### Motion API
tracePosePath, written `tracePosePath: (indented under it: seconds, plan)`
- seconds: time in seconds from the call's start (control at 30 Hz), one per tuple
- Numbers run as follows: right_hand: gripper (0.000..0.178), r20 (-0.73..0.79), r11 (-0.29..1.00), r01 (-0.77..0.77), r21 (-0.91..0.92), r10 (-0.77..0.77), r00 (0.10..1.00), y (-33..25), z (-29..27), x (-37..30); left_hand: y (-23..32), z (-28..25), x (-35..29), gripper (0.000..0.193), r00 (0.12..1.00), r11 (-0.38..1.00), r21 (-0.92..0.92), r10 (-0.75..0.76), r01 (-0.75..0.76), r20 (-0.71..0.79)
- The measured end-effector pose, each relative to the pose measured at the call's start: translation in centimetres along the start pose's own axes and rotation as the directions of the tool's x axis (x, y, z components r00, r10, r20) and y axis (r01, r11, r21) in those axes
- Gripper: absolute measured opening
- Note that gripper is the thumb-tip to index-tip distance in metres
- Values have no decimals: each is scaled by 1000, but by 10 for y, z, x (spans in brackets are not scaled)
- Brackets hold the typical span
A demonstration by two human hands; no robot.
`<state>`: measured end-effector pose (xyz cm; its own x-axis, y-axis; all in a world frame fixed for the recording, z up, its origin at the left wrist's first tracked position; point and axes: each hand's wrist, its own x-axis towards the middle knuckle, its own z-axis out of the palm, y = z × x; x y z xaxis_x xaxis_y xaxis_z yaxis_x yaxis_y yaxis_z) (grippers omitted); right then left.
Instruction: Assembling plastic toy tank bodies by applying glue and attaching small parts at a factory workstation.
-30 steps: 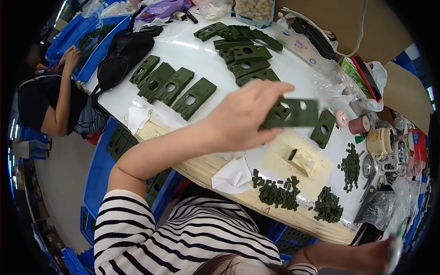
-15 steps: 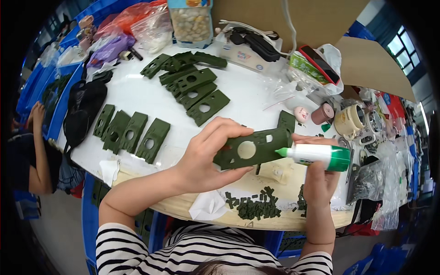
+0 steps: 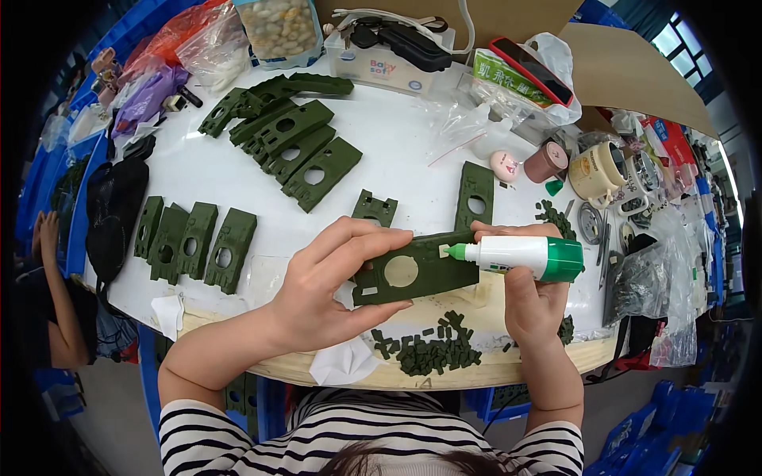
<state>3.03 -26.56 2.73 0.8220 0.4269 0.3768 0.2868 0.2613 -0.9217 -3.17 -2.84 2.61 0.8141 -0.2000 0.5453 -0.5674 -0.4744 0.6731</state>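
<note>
Hold the green plate (image 3: 444, 278) steady, clamped in the left hand (image 3: 319, 279). Guide the white-and-green bottle (image 3: 520, 255) lightly, clamped in the right hand (image 3: 541, 308), with nozzle (image 3: 458, 251) by the square hole (image 3: 443, 251).

With the left forearm (image 3: 230, 337) slanting toward two o'clock, the left hand (image 3: 325, 278) grips between fingers and thumb aimed near three, while the right forearm (image 3: 549, 381) points toward twelve, the right hand (image 3: 538, 305) curled in a grip.

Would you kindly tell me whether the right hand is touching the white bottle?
Touching: the head view shows the right hand holding the white bottle, thumb against its lower edge.
</note>
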Motion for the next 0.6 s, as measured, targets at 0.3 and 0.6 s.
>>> tracePosePath:
  seconds: [0.3, 0.6]
  plan:
    - [33, 0, 999, 14, -43, -14, 1000, -1, 0, -1, 1, 1, -1, 62, 1000, 1000, -3, 28, -28, -6]
    - [34, -16, 997, 45, -65, -46, 999, -1, 4, -2, 0, 0, -1, 62, 999, 999, -9, 44, -44, -7]
